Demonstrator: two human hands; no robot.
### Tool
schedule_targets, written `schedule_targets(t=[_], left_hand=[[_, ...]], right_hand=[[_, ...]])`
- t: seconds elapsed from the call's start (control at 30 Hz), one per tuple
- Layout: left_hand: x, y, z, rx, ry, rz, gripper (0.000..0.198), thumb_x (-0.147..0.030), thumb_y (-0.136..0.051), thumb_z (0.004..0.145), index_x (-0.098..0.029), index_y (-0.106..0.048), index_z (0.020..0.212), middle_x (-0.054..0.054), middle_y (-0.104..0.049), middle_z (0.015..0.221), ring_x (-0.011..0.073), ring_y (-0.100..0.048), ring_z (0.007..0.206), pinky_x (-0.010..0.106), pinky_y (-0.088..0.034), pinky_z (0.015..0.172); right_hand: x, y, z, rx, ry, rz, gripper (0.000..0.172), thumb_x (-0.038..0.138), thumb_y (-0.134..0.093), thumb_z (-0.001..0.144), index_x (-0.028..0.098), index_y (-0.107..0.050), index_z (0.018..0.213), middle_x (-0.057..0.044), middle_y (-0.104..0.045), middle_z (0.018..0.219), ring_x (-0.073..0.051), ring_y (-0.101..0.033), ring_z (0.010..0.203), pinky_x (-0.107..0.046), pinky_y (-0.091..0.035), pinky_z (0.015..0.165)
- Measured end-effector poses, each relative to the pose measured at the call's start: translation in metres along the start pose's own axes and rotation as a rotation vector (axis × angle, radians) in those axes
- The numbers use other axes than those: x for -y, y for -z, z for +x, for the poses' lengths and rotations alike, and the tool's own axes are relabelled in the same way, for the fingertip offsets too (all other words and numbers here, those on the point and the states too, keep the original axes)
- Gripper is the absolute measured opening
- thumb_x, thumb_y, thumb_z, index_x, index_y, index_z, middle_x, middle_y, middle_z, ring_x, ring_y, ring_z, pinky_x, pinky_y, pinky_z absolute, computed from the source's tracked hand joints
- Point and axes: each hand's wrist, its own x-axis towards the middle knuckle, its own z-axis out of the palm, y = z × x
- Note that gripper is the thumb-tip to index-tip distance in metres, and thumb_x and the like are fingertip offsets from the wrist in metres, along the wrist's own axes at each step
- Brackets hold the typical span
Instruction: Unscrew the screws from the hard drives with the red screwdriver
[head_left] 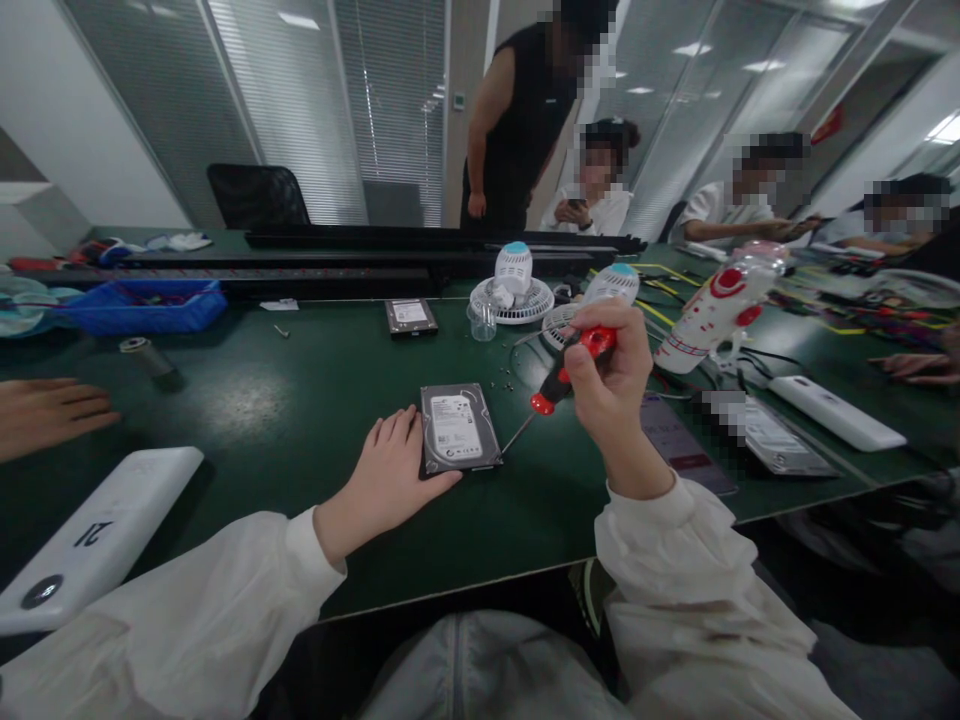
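Note:
A hard drive (454, 428) with a white label lies flat on the green table in front of me. My left hand (390, 465) grips its near left corner, fingers along the left side and thumb along the front edge. My right hand (615, 380) is closed around the red and black handle of a screwdriver (551, 385). The screwdriver slants down to the left, its tip at the drive's near right corner. Whether the tip sits in a screw is too small to tell. Several tiny screws (507, 384) are scattered just beyond the drive.
Another hard drive (411, 317) lies farther back, near white fans (514, 285) and a clear cup (482, 322). A blue tray (150, 305) and a white power bank (105, 530) are leftward. A phone (686, 445) and bottle (720, 305) are rightward. Another person's hand (52, 415) rests at left.

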Motion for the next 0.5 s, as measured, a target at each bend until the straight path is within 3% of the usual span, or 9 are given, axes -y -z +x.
schedule_targets(t=[0.13, 0.23, 0.33, 0.43, 0.5], left_hand=[[0.0007, -0.0003, -0.0004, -0.013, -0.007, 0.003, 0.087, -0.072, -0.048, 0.092, -0.009, -0.043, 0.152, 0.026, -0.046, 0.157, 0.0423, -0.042, 0.147, 0.062, -0.033, 0.119], [0.0003, -0.0003, -0.0009, -0.006, -0.005, 0.027, 0.088, -0.071, -0.048, 0.092, -0.006, -0.043, 0.151, 0.027, -0.046, 0.157, 0.0423, -0.042, 0.146, 0.06, -0.033, 0.119], [-0.0003, -0.0011, -0.0012, -0.027, -0.008, 0.039, 0.086, -0.07, -0.05, 0.092, -0.007, -0.044, 0.15, 0.027, -0.047, 0.156, 0.0423, -0.043, 0.145, 0.061, -0.034, 0.119], [-0.0005, -0.0023, -0.001, -0.04, -0.006, 0.042, 0.085, -0.07, -0.051, 0.091, -0.009, -0.044, 0.15, 0.026, -0.048, 0.156, 0.0421, -0.044, 0.145, 0.061, -0.035, 0.118], [-0.0006, -0.0024, -0.0008, -0.036, -0.008, 0.045, 0.086, -0.07, -0.051, 0.091, -0.008, -0.044, 0.15, 0.026, -0.047, 0.156, 0.0423, -0.044, 0.145, 0.061, -0.034, 0.119]], right_hand=[[-0.0001, 0.001, -0.0026, 0.098, -0.142, 0.164, 0.042, 0.051, -0.045, 0.1, 0.029, -0.062, 0.131, -0.006, -0.064, 0.133, -0.026, -0.059, 0.124, -0.05, -0.049, 0.109], [0.0002, 0.0017, -0.0036, 0.173, -0.184, 0.157, 0.047, 0.048, -0.045, 0.102, 0.034, -0.05, 0.146, -0.003, -0.059, 0.146, -0.025, -0.058, 0.133, -0.052, -0.047, 0.115], [-0.0002, 0.0004, -0.0035, 0.196, -0.148, 0.127, 0.047, 0.045, -0.053, 0.1, 0.036, -0.047, 0.146, -0.004, -0.061, 0.145, -0.023, -0.065, 0.124, -0.049, -0.054, 0.107], [-0.0006, -0.0013, -0.0035, 0.128, -0.09, 0.113, 0.041, 0.041, -0.068, 0.092, 0.032, -0.057, 0.13, -0.004, -0.069, 0.126, -0.02, -0.071, 0.104, -0.042, -0.061, 0.093], [0.0002, -0.0017, -0.0038, 0.11, -0.086, 0.112, 0.035, 0.041, -0.068, 0.092, 0.031, -0.06, 0.125, -0.004, -0.07, 0.122, -0.021, -0.071, 0.103, -0.041, -0.061, 0.091]])
